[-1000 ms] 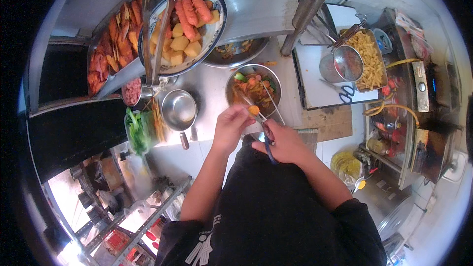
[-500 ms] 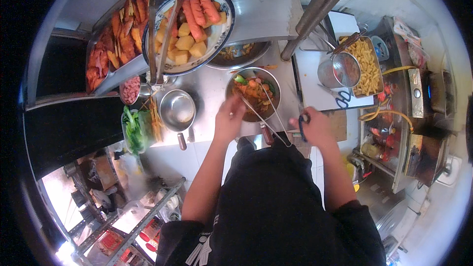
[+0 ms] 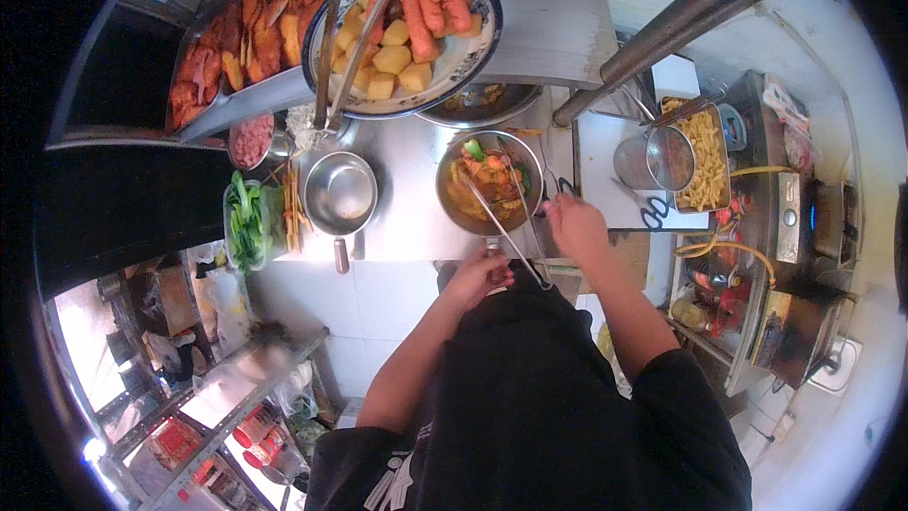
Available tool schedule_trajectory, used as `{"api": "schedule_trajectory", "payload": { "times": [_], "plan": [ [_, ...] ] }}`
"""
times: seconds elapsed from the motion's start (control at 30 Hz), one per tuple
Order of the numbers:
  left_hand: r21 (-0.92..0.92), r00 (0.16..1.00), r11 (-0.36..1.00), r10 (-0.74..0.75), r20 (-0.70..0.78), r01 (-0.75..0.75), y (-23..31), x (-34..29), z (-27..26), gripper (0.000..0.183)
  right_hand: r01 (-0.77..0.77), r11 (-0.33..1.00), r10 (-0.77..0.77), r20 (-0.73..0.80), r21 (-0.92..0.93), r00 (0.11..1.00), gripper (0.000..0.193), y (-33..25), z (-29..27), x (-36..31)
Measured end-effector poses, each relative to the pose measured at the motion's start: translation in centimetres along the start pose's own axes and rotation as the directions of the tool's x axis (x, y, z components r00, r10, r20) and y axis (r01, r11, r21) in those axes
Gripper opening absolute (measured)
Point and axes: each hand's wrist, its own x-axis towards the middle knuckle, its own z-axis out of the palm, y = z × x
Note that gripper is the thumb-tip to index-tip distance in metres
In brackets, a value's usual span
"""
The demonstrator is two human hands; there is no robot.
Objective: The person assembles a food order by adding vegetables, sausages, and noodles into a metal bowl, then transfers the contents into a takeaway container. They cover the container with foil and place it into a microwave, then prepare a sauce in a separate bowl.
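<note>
A round steel saucepan (image 3: 443, 201) stands near the counter's front edge, holding orange-brown food with a green piece and pink slices. My left hand (image 3: 480, 278) is closed round its handle, which is mostly covered. Long metal tongs (image 3: 501, 229) lean in the pan, tips in the food, the bent end out over the front edge toward me. At the pan's right side is a pair of scissors with dark handles (image 3: 566, 186). My right hand (image 3: 579, 230) has its bent fingers at these handles; part of the grip is hidden.
An empty steel saucepan (image 3: 341, 193) stands left, beside skewers (image 3: 292, 204) and a tub of greens (image 3: 248, 218). Overhead, a shelf carries a plate (image 3: 478, 52) of sausages and potato chunks. A post (image 3: 662, 47) rises at right, near other scissors (image 3: 653, 213) and a tray of pasta-like pieces (image 3: 707, 185).
My left hand has moved from over the tongs down to the pan's handle. My right hand has carried the scissors up and left to the pan's side. The whole view has shifted slightly.
</note>
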Motion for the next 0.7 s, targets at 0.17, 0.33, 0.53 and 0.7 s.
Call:
{"api": "schedule_trajectory", "payload": {
  "times": [0.17, 0.33, 0.53, 0.7],
  "plan": [
    [0.046, 0.99, 0.997, 0.065, -0.126, -0.059, 0.0, -1.5, -1.3, 0.023, -0.008, 1.0, 0.007, 0.126, 0.011, 0.992, 0.066, -7.9, 0.8, -4.9],
    [0.205, 0.947, 0.947, 0.28, -0.159, -0.246, 0.0, -1.8, -2.9, 0.032, -0.055, 0.986, 0.087, 0.198, -0.16, 0.976, 0.072, -6.2, -2.8, -5.9],
    [0.304, 0.918, 0.914, 0.338, -0.208, -0.268, -0.1, -1.2, -4.9, 0.048, 0.036, 0.996, -0.02, 0.208, -0.077, 0.978, 0.056, -7.2, -5.0, -5.1],
    [0.354, 0.922, 0.891, 0.356, -0.154, -0.285, 0.2, -0.9, -6.3, 0.046, 0.113, 0.984, -0.07, 0.277, -0.141, 0.958, 0.058, -8.0, -7.5, -5.8]
  ]
}}
